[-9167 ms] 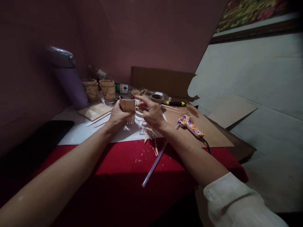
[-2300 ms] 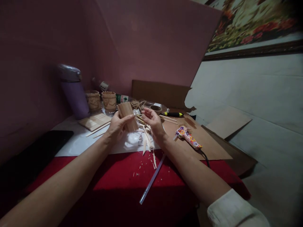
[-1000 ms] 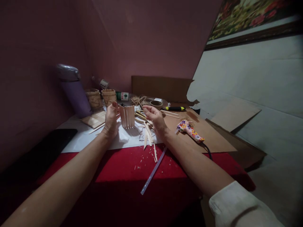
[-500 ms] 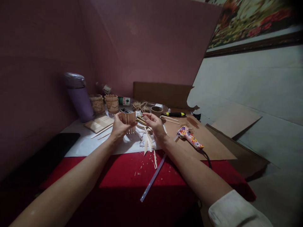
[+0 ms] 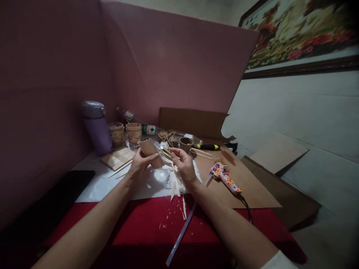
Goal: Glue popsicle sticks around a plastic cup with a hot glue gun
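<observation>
My left hand (image 5: 138, 163) is closed around a piece covered with wooden craft sticks (image 5: 151, 152). The piece is tilted, and a bit of clear plastic shows at its right side. Just to the right, my right hand (image 5: 183, 164) has thumb and fingers pressed together in a pinch; whatever they hold, if anything, is too small to make out. A gold-coloured metal tool (image 5: 167, 153) lies behind the hands, partly hidden. Below them, several loose craft sticks (image 5: 173, 189) are scattered over the white paper (image 5: 95, 186) and the red cloth (image 5: 134, 220).
At the back left stand a purple bottle (image 5: 98, 136) and two decorated cups (image 5: 134, 133). Twine (image 5: 169, 138), a brown cup (image 5: 186, 143) and a yellow-black cutter (image 5: 209, 147) lie behind my hands. A flowered glue gun (image 5: 226, 178) rests on cardboard (image 5: 252, 198); a glue stick (image 5: 181, 239) crosses the front.
The stick-covered piece has been turned and tilted in my left hand, with its slats now slanting down to the right. The whole scene sits lower in the view.
</observation>
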The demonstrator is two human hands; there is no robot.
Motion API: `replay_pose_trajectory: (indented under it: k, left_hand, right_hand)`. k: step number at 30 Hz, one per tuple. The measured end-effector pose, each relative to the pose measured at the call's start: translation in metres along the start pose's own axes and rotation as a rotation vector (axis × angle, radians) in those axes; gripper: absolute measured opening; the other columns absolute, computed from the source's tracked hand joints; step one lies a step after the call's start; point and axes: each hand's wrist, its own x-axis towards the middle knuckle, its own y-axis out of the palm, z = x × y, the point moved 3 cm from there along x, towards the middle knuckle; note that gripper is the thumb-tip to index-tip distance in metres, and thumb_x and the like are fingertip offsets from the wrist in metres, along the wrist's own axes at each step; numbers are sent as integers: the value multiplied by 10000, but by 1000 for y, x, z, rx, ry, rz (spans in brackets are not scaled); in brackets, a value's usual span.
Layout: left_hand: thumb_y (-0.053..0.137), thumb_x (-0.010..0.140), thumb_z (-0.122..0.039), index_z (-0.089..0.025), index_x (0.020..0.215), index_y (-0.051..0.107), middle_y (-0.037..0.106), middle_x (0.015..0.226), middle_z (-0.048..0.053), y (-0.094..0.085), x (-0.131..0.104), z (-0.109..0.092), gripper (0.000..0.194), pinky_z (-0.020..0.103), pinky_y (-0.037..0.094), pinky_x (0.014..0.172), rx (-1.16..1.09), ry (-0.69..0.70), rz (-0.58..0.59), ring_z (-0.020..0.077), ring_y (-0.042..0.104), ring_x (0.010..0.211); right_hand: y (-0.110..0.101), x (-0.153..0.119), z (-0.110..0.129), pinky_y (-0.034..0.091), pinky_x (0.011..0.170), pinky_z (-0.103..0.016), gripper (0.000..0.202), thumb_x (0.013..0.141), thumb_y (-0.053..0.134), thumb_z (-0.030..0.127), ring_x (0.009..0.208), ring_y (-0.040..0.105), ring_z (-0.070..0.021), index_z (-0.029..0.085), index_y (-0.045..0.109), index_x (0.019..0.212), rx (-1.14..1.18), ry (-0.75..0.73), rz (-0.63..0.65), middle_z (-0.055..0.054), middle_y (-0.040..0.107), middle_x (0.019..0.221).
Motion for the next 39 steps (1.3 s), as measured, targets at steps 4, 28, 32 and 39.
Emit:
replay_pose_trajectory:
  k: [4, 28, 32, 39]
  left_hand:
    - [766, 618, -182, -173, 995, 583, 685, 942, 70, 8, -10, -9, 420, 392, 567, 779, -201, -221, 76, 246, 678, 902]
    - [620, 818, -447, -134, 1090, 642, 709, 1043, 150, 9, -13, -8, 414, 408, 587, 732, -427, -497, 14, 263, 695, 868]
    - [588, 849, -465, -128, 1095, 645, 717, 1022, 155, 10, -14, -8, 422, 398, 590, 698, -476, -511, 55, 255, 697, 830]
    - [539, 865, -538, -72, 1054, 650, 716, 974, 186, 15, -16, -5, 515, 375, 596, 661, -465, -580, 77, 249, 698, 767]
  right_hand:
    - [1, -8, 6, 464, 901, -358, 282, 864, 612, 425, 1030, 604, -211, 203, 665, 1031, -90, -96, -12, -78, 666, 1074]
    - [-5, -9, 18, 407, 533, -274, 236, 744, 682, 419, 537, 460, -131, 216, 580, 681, -54, -43, -225, 29, 528, 569]
    - [-3, -10, 22, 382, 531, -262, 283, 775, 668, 463, 533, 433, -124, 228, 540, 684, -78, -69, -184, 43, 497, 568]
    - [-9, -12, 14, 319, 520, -269, 506, 905, 482, 592, 503, 366, -113, 221, 429, 565, -133, -135, -159, 42, 405, 525]
